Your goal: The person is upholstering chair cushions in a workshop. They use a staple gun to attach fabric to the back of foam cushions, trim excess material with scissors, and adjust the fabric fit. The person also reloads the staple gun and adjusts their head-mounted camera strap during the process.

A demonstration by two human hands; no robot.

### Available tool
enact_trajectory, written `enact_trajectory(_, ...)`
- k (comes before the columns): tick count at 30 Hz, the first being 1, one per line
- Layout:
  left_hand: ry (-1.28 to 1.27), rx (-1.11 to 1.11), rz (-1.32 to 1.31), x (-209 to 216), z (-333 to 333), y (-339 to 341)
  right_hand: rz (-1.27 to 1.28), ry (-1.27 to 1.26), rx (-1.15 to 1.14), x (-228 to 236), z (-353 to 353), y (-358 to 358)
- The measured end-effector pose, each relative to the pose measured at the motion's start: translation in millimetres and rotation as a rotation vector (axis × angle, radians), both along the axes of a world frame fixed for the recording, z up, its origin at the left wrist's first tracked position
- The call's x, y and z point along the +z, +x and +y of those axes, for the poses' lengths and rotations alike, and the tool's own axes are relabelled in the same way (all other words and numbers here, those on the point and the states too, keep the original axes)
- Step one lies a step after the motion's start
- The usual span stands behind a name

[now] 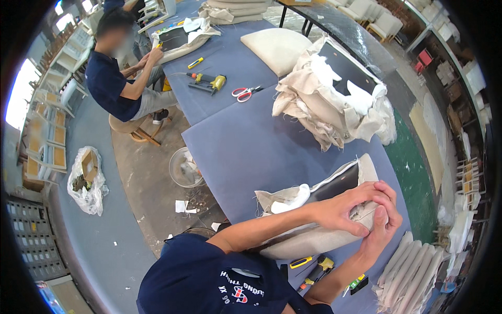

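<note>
A beige fabric-covered seat cushion [314, 242] lies on the blue-grey table in front of me, its black board [334, 186] facing up. White padding [293, 201] pokes out at its left end, beside loose, frayed cloth. At the cushion's right corner, my left hand [348, 206] is closed on the fabric edge, its thumb pressed down on the cloth. My right hand [386, 222] wraps round the same corner from the near side, with fingers bent. The hands overlap there, so the exact fold between them is partly hidden.
Near my body lie a yellow-handled tool [300, 262] and a yellow-black staple gun [325, 262]. Farther off are red-handled scissors [244, 94], another staple gun [209, 82] and piled covers [314, 110]. Stacked cushions [408, 272] stand right. A co-worker [117, 78] sits left.
</note>
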State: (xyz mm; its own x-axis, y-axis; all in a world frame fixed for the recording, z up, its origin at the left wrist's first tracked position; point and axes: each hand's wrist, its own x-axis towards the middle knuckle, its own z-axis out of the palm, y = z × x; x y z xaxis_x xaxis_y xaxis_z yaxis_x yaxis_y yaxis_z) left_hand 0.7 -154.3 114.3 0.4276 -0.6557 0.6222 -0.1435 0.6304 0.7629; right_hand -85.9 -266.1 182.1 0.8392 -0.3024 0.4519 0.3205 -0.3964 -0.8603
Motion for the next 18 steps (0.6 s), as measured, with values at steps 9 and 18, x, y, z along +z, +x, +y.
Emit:
enact_trajectory(9,0.141,-0.295,-0.204,40,-36,30,0.066,0.102,-0.337,-26,1,-41)
enact_trajectory(18,0.167,-0.221,-0.392,40,-42,21,-0.247,0.252,-0.425,-94,3,-73)
